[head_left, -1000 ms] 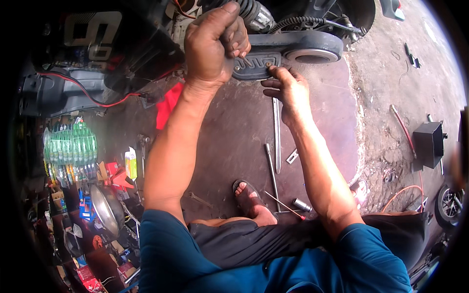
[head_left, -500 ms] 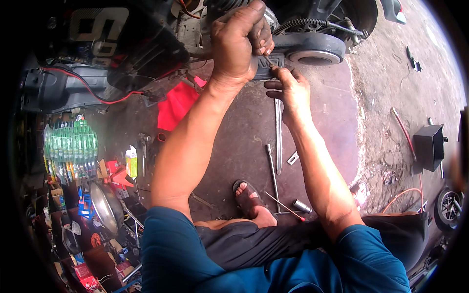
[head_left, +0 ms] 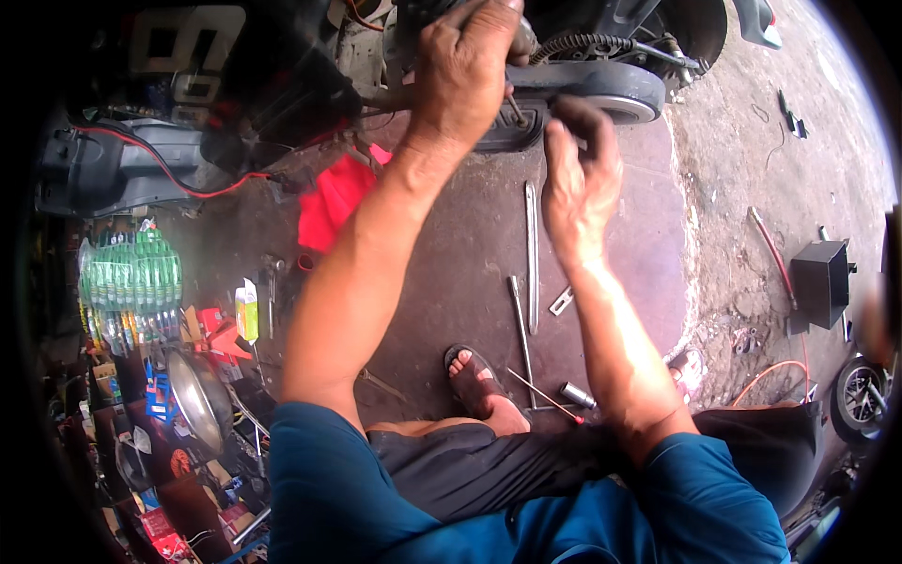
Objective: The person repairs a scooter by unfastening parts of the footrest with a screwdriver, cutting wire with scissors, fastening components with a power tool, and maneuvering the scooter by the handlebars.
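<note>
My left hand [head_left: 462,80] is closed beside the engine of a scooter, its fingers mostly hidden behind the back of the hand. From under it a thin metal rod [head_left: 516,112] with a darker end slants down over a black ribbed pad [head_left: 507,134]. My right hand [head_left: 584,169] is a little to the right of the rod, apart from it, thumb and bent fingers separated with nothing visible between them. Just beyond that hand lies the scooter's long dark engine cover [head_left: 634,85] with a round end.
On the floor lie a long flat bar [head_left: 533,258], a T-handle wrench [head_left: 520,329], a slotted plate [head_left: 561,301], a socket [head_left: 578,395] and a red-handled screwdriver [head_left: 545,393]. A red cloth [head_left: 334,202] and green bottles [head_left: 130,277] are left; a black box [head_left: 822,285] stands right.
My right hand has let go of the rod's end and drawn back to the right. My left hand has shifted slightly upward, and the rod still sticks out from it.
</note>
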Demonstrator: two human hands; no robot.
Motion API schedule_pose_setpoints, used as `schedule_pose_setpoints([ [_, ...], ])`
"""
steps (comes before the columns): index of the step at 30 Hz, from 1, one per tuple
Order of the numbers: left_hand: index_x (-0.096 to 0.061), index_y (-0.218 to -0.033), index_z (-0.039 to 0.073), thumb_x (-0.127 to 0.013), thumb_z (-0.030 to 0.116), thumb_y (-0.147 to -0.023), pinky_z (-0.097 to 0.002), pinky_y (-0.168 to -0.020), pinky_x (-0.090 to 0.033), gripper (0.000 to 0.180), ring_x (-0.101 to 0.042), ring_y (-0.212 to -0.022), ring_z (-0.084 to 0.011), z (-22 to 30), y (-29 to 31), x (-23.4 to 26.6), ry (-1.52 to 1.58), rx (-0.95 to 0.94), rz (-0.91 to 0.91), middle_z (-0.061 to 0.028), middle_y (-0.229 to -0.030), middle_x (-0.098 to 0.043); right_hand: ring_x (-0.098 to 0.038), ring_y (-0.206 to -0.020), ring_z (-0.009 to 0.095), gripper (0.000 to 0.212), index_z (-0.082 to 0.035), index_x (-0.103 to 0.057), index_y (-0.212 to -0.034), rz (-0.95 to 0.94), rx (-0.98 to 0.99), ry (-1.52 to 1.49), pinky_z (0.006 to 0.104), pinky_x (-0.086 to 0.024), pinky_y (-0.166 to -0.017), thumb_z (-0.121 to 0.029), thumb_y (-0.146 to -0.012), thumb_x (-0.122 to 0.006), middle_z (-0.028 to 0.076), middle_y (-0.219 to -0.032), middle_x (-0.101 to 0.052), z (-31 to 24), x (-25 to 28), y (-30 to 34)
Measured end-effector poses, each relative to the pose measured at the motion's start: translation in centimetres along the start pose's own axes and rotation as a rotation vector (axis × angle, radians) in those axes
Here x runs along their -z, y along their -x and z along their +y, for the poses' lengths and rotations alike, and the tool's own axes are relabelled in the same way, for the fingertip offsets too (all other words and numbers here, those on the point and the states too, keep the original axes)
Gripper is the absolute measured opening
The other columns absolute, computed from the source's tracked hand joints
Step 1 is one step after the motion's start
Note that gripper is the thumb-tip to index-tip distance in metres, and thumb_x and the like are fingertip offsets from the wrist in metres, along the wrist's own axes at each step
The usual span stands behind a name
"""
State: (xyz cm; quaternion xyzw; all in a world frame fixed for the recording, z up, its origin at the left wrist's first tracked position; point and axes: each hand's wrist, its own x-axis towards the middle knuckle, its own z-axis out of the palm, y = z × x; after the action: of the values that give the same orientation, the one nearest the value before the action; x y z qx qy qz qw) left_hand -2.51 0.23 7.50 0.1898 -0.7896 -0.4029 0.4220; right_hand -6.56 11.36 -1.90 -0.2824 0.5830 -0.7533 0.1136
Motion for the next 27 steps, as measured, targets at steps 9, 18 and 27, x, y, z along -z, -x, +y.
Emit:
schedule_pose_setpoints([
  [9,-0.058,-0.079,-0.002,-0.045,0.028,-0.099,-0.0431,-0.064,-0.045,0.039,-0.060,-0.070,-0.0384,0.1,-0.8,-0.1,-0.217,-0.076,-0.025,-0.0223,-0.073,-0.061,-0.061,-0.102,0.020,0.033,0.003,-0.054,-0.124,-0.793,0.139,-0.267,0.0324,-0.048,-0.087,-0.012,-0.094,-0.058,0.013,-0.110,-0.065,-3.2,0.5,-8.3],
  [18,-0.059,-0.084,0.002,-0.055,0.022,-0.093,-0.0478,-0.066,-0.048,0.022,-0.061,-0.075,-0.0416,0.3,-0.1,-2.4,-0.346,-0.245,0.136,-0.0193,-0.078,-0.064,-0.061,-0.081,0.032,0.027,-0.003,-0.049,-0.104,-0.165,0.378,0.263,0.0386,-0.049,-0.073,-0.011,-0.085,-0.065,0.016,-0.087,-0.061,-2.3,-1.4,-5.7],
  [27,-0.064,-0.096,-0.002,-0.054,0.017,-0.095,-0.0378,-0.069,-0.050,0.021,-0.065,-0.078,-0.0309,0.3,-0.3,0.2,-0.196,-0.225,-0.076,-0.0179,-0.082,-0.066,-0.057,-0.105,0.018,0.035,0.003,-0.051,-0.124,-0.850,0.049,-0.119,0.0309,-0.046,-0.091,-0.013,-0.094,-0.061,0.010,-0.113,-0.062,-5.5,1.7,-8.2],
])
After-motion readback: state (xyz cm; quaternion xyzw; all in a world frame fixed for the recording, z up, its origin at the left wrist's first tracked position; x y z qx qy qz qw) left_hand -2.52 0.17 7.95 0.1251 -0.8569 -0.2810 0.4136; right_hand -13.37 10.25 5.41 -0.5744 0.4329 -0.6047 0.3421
